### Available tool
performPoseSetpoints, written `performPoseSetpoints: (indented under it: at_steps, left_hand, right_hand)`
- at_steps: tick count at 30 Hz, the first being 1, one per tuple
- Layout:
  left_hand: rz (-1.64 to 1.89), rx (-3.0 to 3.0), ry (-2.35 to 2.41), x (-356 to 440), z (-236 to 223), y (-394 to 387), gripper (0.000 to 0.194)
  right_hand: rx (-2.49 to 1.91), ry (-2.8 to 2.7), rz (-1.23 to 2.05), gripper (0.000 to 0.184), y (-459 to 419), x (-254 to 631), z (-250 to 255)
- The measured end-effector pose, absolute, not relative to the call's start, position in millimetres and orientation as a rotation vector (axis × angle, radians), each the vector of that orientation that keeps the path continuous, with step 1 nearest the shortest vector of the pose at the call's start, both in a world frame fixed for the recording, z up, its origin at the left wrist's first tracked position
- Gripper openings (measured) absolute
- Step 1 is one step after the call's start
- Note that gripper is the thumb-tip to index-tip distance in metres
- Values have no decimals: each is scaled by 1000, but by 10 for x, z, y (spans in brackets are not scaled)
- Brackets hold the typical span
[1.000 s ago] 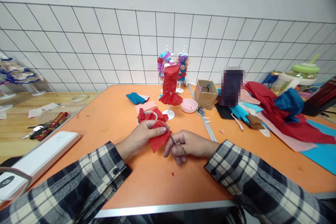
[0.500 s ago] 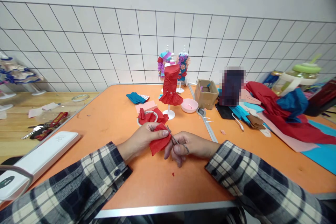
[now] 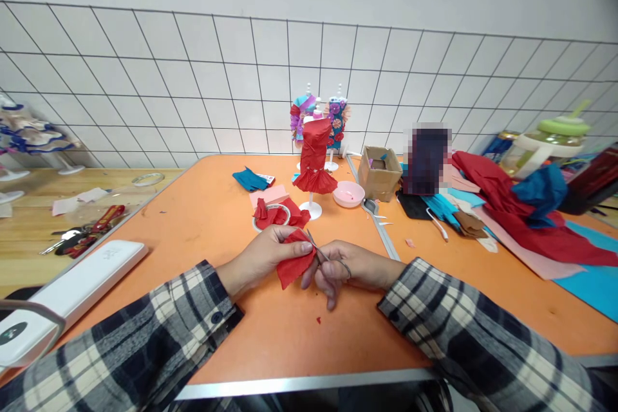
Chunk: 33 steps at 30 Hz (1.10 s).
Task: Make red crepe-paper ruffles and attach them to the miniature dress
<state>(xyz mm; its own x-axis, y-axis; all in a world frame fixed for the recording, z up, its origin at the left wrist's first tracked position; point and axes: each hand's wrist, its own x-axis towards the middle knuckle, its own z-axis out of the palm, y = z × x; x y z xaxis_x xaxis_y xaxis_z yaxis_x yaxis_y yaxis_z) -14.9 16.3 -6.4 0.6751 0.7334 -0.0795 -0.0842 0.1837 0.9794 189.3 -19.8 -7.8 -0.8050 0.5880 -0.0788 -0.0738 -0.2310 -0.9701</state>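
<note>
My left hand (image 3: 265,254) pinches a small piece of red crepe paper (image 3: 293,268) between thumb and fingers. In my right hand (image 3: 350,264) is a pair of small metal scissors (image 3: 319,252), its blades at the paper's upper right edge beside my left thumb. A tiny red scrap (image 3: 318,320) lies on the table below my hands. Just beyond them stands a small dress form in a red paper dress (image 3: 315,154), on a white base. More red crepe paper (image 3: 275,214) lies with a white ring behind my left hand.
A pink bowl (image 3: 348,194) and a cardboard box (image 3: 380,172) stand right of the dress form. Coloured paper (image 3: 521,219) and a green-lidded jug (image 3: 550,141) fill the right side. Blue paper (image 3: 251,179) lies behind. A white elongated device (image 3: 91,293) sits at left.
Both hands stay almost in place. The red paper and scissors have shifted very slightly to the right, with the scissors' finger loop tilting a little.
</note>
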Motion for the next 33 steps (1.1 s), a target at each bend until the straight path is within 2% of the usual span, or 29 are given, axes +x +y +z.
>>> performPoseSetpoints:
  at_steps: [9,14,20,24,29,33]
  left_hand:
    - [695,1213,676,-115,-23,133,28]
    - [800,1133,616,-127,73,123,41]
    - [791,1118,691,-118,7,138,22]
    - [693,1130,601,-87,-33,114,26]
    - [729,1094,634,-69,-31,87,29]
    - [719,1140,649,-65,-27,81,28]
  right_hand:
    - [-694,-1686,1955,56,-166,1919,-69]
    - [-674,-1705,1903,52,-150,1951,-111]
    - [-609,-1693,2031,56,-180,1921,-96]
    - [-585,-1636,2036,60,-188,1896,-88]
    - [-586,-1729,1958,55,-177,1894,-63]
    - [-603,-1708,1987,60,-176,1893,-75]
